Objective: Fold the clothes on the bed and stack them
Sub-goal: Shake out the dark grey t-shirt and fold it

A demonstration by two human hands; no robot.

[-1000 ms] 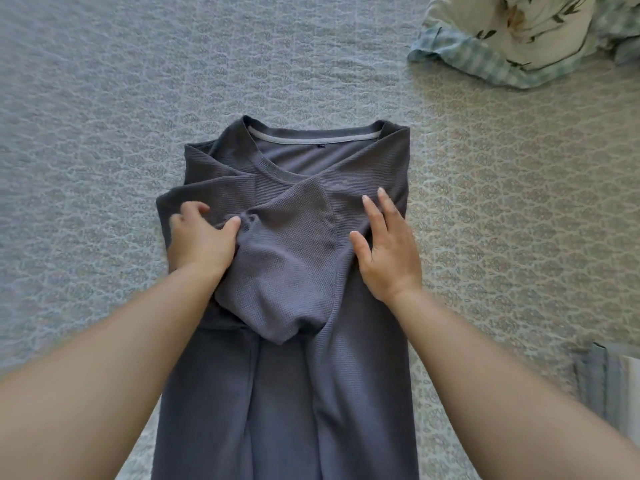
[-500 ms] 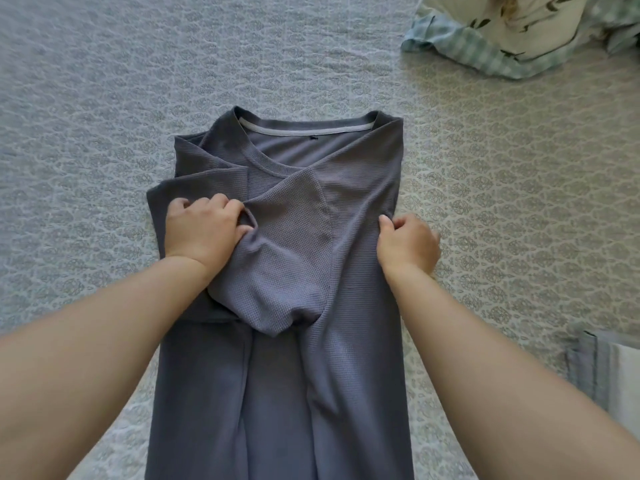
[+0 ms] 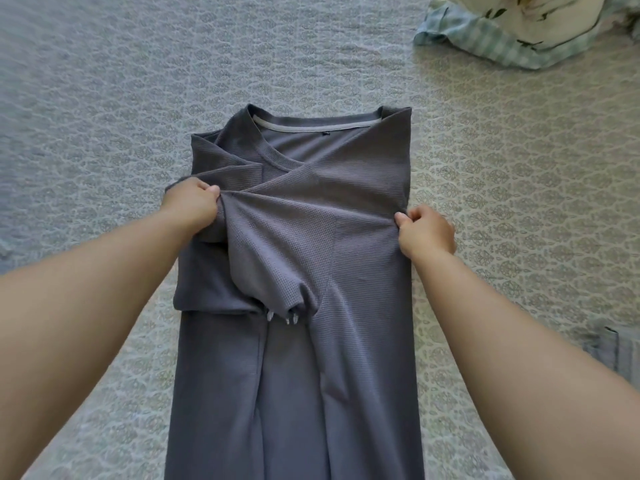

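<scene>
Folding: the dark grey waffle-knit T-shirt (image 3: 311, 258) lies mid-bed on the pale patterned bedspread (image 3: 502, 237), sides and sleeves turned in.
Left hand (image 3: 191, 206): pinches the left fold.
Right hand (image 3: 426, 232): pinches the right edge.
Advice: probably lift both sides level — keep sleeves tucked.
Beyond: a crumpled checked and floral cloth pile (image 3: 519, 29).

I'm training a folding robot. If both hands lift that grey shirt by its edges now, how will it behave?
Probably floppy: the grey shirt already bunches and creases where the left hand pinches it. It likely sags between that grip and the right hand. The folded-in sleeves may slip open, since nothing pins them.
</scene>
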